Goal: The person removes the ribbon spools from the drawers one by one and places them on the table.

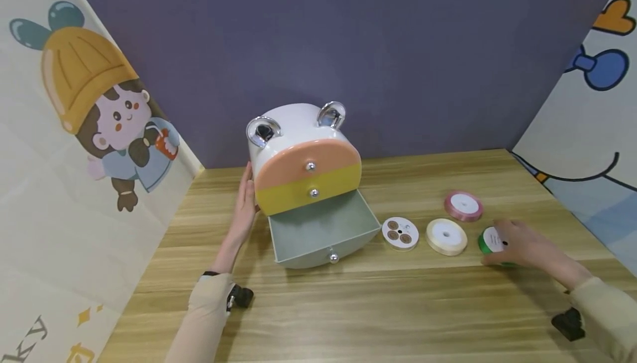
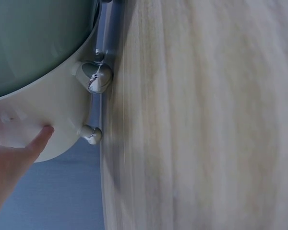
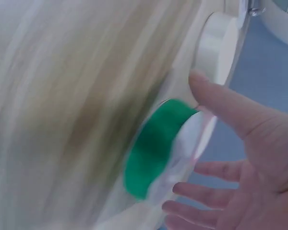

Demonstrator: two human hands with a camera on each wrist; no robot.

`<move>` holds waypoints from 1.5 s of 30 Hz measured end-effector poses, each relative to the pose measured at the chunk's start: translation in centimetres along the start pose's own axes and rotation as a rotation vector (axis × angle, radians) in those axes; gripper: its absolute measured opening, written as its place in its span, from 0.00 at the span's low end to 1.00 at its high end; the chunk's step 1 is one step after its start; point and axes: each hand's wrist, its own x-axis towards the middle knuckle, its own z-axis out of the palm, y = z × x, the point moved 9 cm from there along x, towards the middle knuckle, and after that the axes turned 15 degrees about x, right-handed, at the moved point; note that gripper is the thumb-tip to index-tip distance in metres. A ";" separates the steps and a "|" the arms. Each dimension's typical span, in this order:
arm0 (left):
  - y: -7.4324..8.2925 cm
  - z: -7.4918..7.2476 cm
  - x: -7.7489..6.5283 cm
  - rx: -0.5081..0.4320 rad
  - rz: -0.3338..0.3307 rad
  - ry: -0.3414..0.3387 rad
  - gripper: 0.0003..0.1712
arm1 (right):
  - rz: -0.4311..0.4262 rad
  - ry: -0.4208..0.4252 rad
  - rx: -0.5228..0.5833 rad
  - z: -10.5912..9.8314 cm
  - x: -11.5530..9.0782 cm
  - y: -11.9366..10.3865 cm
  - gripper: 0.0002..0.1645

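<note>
A small white drawer box (image 1: 291,122) with two silver ears stands on the table, its green bottom drawer (image 1: 323,224) pulled out and bare inside. My left hand (image 1: 244,202) rests against the box's left side; the left wrist view shows its thumb touching the white shell (image 2: 62,115). Over at the right, my right hand (image 1: 525,247) reaches over a green ribbon spool (image 1: 491,241), with thumb and fingers spread. In the right wrist view, the fingers are extended around the spool (image 3: 156,148) without closing on it.
Left of the green spool lie a cream ribbon spool (image 1: 446,237) and a white-faced spool with brown round marks (image 1: 400,234), the latter close to the drawer's corner. A pink ribbon spool (image 1: 463,206) lies farther back. A purple-grey wall (image 1: 398,64) stands behind the wooden table (image 1: 373,313).
</note>
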 end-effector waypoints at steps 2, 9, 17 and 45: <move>-0.7 -0.1 0.4 -0.001 0.006 0.005 0.32 | -0.027 0.023 -0.008 -0.4 -0.3 -1.3 0.65; -2.0 -0.3 0.9 0.009 0.014 0.016 0.31 | -0.275 0.144 -0.061 -0.9 -1.9 -9.8 0.52; -0.1 0.1 0.0 0.004 0.003 0.003 0.32 | -0.507 0.158 0.041 1.4 -3.4 -17.8 0.40; -0.5 0.1 -0.1 -0.021 0.015 0.027 0.31 | -0.032 -0.477 1.139 16.1 -0.2 -25.7 0.31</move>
